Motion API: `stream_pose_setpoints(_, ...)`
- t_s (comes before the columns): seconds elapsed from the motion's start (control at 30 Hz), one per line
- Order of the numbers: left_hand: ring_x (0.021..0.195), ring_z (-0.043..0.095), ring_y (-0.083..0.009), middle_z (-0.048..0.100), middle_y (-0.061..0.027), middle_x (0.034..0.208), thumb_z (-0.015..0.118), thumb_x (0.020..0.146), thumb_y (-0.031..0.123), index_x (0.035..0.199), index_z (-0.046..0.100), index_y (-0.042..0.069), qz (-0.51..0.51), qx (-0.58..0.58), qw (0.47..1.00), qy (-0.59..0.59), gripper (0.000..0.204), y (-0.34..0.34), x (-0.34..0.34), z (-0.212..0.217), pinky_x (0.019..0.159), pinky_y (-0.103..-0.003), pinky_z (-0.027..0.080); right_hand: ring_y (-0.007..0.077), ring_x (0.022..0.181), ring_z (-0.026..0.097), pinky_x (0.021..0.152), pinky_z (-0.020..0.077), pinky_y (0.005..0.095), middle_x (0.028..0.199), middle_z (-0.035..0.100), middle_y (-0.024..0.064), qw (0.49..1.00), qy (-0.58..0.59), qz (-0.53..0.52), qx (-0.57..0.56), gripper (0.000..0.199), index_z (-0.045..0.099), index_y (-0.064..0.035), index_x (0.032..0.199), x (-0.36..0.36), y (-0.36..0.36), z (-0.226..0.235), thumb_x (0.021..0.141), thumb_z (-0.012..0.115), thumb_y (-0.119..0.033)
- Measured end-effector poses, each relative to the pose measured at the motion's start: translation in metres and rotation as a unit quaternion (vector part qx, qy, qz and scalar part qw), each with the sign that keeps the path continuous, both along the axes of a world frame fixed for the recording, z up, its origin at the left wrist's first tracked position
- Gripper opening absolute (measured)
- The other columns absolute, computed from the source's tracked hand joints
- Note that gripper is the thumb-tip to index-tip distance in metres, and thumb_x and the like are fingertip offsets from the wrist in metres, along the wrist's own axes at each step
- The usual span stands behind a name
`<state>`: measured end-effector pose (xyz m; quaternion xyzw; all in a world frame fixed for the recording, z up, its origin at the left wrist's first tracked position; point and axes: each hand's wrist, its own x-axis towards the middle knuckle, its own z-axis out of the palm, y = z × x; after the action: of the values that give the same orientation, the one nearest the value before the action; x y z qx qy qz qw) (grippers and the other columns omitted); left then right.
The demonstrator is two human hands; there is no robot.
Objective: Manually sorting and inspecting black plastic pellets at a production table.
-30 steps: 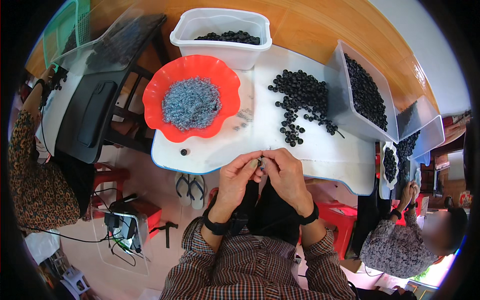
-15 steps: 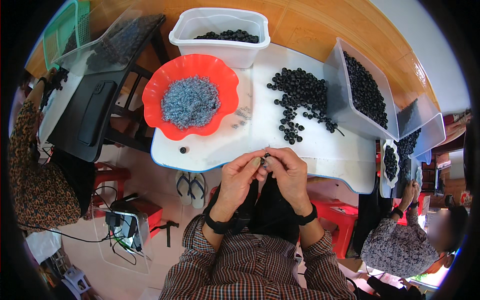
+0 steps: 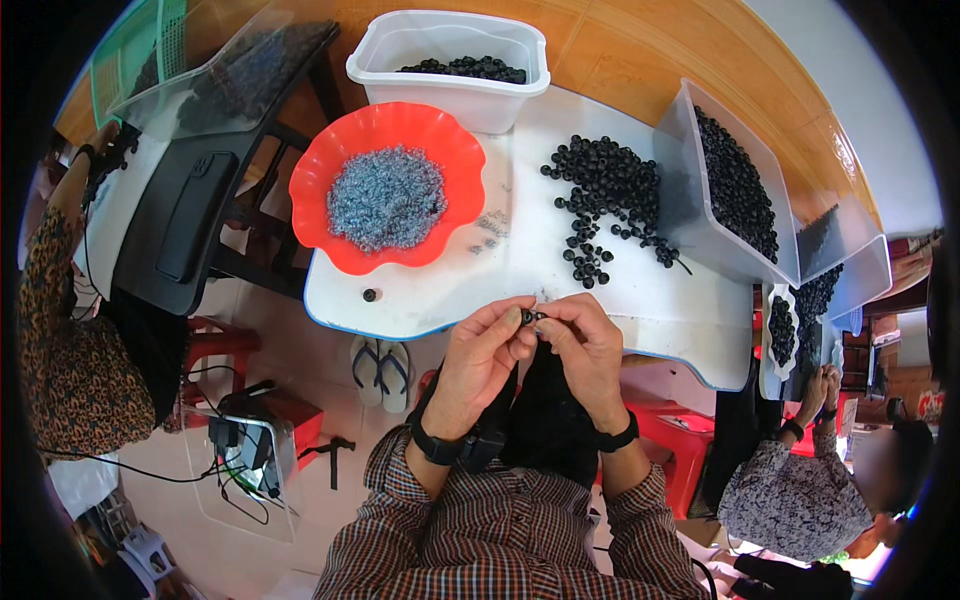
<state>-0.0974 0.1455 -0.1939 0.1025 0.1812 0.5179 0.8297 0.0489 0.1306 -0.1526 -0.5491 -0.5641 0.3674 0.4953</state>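
Note:
Just past the table's near edge, my two hands meet at the fingertips. My left hand (image 3: 482, 350) pinches a small round black part (image 3: 526, 317), shaped like a little cap. Thumb and forefinger of my right hand (image 3: 585, 352) are closed against its right side, on a tiny piece too small to name. A single black part (image 3: 370, 295) sits on the white table (image 3: 420, 300) to the left of my hands. Farther right lies a loose pile of the same black parts (image 3: 605, 175). A red wavy-rimmed bowl (image 3: 310, 190) holds many tiny clear bluish pieces.
A white tub (image 3: 450, 100) with black parts stands at the back. Clear bins (image 3: 690, 190) of black parts line the right side. Co-workers sit at left (image 3: 95, 390) and right (image 3: 800, 495). A phone (image 3: 197, 215) lies on the black stand at left; slippers (image 3: 380, 375) are below.
My fingertips have shifted slightly, and the black part now shows more clearly between them. The view has moved a little; the bowl, bins and pile stay in place.

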Motion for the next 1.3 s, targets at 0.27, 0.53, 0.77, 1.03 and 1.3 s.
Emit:
stream_pose_setpoints(0.27, 0.077, 0.065, -0.0132, 0.067, -0.0077, 0.092, 0.056, 0.097, 0.009, 0.117, 0.062, -0.003, 0.016, 0.019, 0.999, 0.043, 0.024, -0.001, 0.002, 0.000, 0.068, -0.023, 0.055, 0.0149, 0.077, 0.062, 0.067, 0.0495, 0.0247, 0.088, 0.061, 0.0074, 0.998, -0.053, 0.005, 0.035, 0.015, 0.068, 0.0003, 0.097, -0.002, 0.002, 0.004, 0.083, 0.068, 0.005)
stream_pose_setpoints(0.53, 0.078, 0.064, -0.0138, 0.068, -0.0091, 0.096, 0.055, 0.099, 0.016, 0.115, 0.064, -0.004, 0.019, 0.031, 0.996, 0.079, 0.027, -0.002, 0.001, 0.005, 0.067, -0.024, 0.055, 0.0156, 0.076, 0.062, 0.066, 0.0500, 0.0255, 0.088, 0.062, 0.0082, 0.994, -0.095, 0.009, 0.044, 0.016, 0.067, 0.0008, 0.097, -0.001, 0.002, 0.007, 0.082, 0.068, 0.005)
stream_pose_setpoints(0.77, 0.079, 0.064, -0.0146, 0.068, -0.0097, 0.096, 0.055, 0.098, 0.010, 0.118, 0.063, -0.004, 0.013, 0.050, 0.992, 0.118, 0.026, -0.003, 0.000, 0.004, 0.069, -0.025, 0.055, 0.0167, 0.076, 0.063, 0.066, 0.0507, 0.0261, 0.088, 0.062, 0.0088, 0.995, -0.097, 0.003, 0.040, 0.015, 0.067, 0.0014, 0.096, -0.002, 0.001, 0.008, 0.082, 0.068, 0.005)
stream_pose_setpoints(1.03, 0.078, 0.064, -0.0127, 0.066, -0.0090, 0.094, 0.054, 0.097, 0.002, 0.118, 0.063, -0.004, 0.034, 0.095, 0.982, 0.162, 0.024, -0.005, 0.000, 0.006, 0.073, -0.024, 0.055, 0.0190, 0.074, 0.064, 0.064, 0.0520, 0.0277, 0.088, 0.062, 0.0107, 0.987, -0.147, 0.016, 0.066, 0.014, 0.065, 0.0027, 0.095, -0.002, 0.000, 0.016, 0.081, 0.067, 0.006)
stream_pose_setpoints(1.3, 0.076, 0.064, -0.0125, 0.067, -0.0090, 0.094, 0.055, 0.095, 0.000, 0.115, 0.064, -0.004, 0.058, 0.147, 0.960, 0.230, 0.022, -0.009, -0.002, 0.001, 0.073, -0.024, 0.055, 0.0218, 0.070, 0.066, 0.059, 0.0522, 0.0305, 0.083, 0.059, 0.0113, 0.983, -0.158, 0.044, 0.083, 0.013, 0.062, 0.0033, 0.093, -0.006, -0.002, 0.022, 0.081, 0.065, 0.008)
